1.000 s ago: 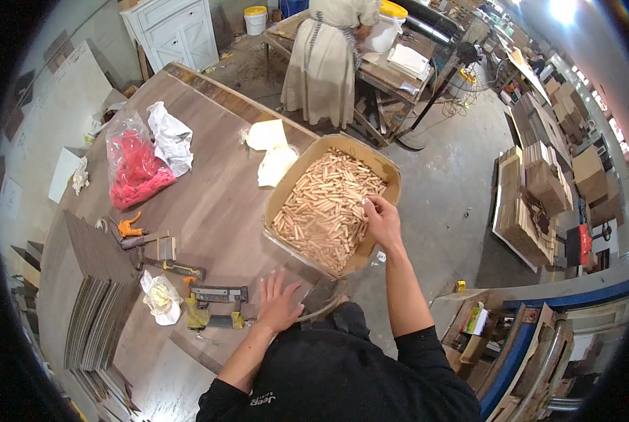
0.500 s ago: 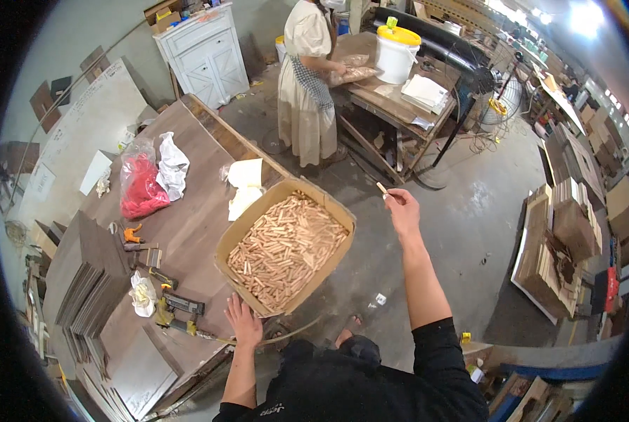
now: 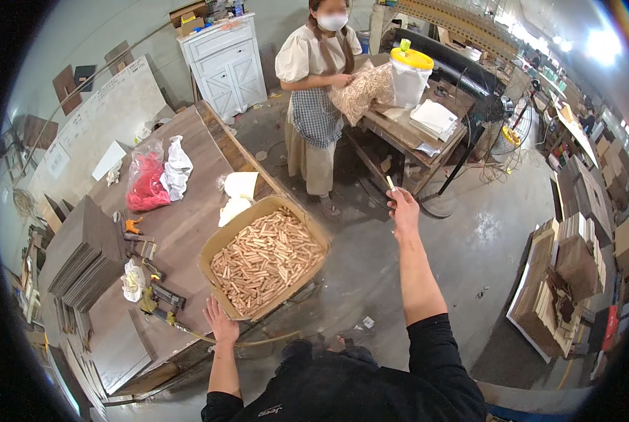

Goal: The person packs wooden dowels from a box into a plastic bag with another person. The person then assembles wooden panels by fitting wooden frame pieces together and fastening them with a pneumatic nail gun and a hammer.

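Wooden dowel: located right of centre, pinched in the raised right hand, above the floor and well apart from the cardboard box.

Left area: a stack of flat panels rests on the work table. To its right lie an orange-handled tool, a crumpled white item and, nearer, a nail gun. On the far side lie a clear bag of red material and a white cloth.

Left hand: positioned at the near edge of the table, beside the near left wall of the box. Fingers are extended, slightly spread and grasping nothing. Whether the fingertips touch the box cannot be told.

Centre: the box sits at the table's right edge and contains many loose dowels lying in mixed directions. Far beyond, a co-worker holds a bag of tan pieces; a white bucket with a yellow lid stands to its right.

Right hand: thumb and fingers grasp one end of the single dowel. The free end points upward and away from the wearer.

Step in hand (judgement): one dowel is held clear of the box. The next move calls for a firm fingertip pinch, as so slender a part could turn or slip.
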The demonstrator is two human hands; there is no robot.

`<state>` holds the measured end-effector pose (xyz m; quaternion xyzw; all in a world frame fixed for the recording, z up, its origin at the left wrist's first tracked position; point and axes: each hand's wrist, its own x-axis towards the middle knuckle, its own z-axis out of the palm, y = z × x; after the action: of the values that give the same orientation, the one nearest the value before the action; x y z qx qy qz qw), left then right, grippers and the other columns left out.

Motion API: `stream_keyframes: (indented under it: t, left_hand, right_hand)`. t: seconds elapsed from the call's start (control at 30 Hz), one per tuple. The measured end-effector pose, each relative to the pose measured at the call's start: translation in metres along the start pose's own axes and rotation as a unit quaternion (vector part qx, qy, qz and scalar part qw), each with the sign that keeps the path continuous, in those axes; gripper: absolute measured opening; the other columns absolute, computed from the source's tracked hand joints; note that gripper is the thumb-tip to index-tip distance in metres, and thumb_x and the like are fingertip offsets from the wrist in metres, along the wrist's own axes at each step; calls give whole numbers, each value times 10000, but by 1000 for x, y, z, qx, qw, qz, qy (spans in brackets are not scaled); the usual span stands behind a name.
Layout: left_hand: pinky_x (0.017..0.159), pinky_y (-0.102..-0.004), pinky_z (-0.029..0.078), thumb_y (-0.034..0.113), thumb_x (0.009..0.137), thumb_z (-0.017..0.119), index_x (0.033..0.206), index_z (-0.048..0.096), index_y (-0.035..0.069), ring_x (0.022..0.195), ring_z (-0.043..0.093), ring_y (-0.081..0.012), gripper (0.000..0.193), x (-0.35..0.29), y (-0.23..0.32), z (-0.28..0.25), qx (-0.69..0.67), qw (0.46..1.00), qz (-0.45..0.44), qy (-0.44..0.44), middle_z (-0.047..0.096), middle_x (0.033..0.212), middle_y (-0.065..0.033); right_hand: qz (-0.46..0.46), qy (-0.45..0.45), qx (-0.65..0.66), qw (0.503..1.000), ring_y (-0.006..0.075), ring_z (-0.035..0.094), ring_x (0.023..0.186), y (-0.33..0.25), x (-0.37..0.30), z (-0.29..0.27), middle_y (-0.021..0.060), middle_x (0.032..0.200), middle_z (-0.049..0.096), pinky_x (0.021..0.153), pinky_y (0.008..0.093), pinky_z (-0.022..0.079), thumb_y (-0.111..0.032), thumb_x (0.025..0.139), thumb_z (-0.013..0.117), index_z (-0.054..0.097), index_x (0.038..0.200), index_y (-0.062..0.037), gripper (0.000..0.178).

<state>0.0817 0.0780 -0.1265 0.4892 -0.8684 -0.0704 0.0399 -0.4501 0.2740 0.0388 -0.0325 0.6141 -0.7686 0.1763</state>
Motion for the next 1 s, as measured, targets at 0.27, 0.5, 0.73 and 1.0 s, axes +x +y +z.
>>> stream_keyframes:
  t: [0.27,0.5,0.73,1.0]
  left_hand:
    - [1230,-573,99,117,782,642,1528,287,57,1510,170,-391,829,-2,6,-8,4,1000,8,9,247,1609,-185]
    - [1238,-559,72,65,733,629,1537,280,40,1520,147,-378,877,2,7,-9,-16,1000,-2,0,262,1599,-175]
    - [1237,-562,57,177,798,606,1542,287,54,1527,130,-370,819,1,0,1,-22,999,19,27,232,1625,-156]
    - [1234,-564,59,152,795,617,1511,339,64,1527,134,-373,773,-8,-2,-13,-12,1000,-7,-3,217,1641,-135]
  right_hand:
    - [-11,-1,49,999,40,562,708,-18,2,5,-7,950,713,590,201,409,-219,971,644,685,1096,-92,182]
    - [-38,27,55,997,35,564,699,-18,6,-11,-39,921,713,578,213,413,-234,975,645,677,1038,-138,120]
    - [-65,85,30,994,49,543,680,-10,-11,-36,-20,862,695,578,208,405,-209,963,666,702,1016,-69,154]
    - [-87,142,42,985,53,545,712,-10,-60,-77,-37,819,634,614,234,413,-256,982,636,667,979,-102,157]
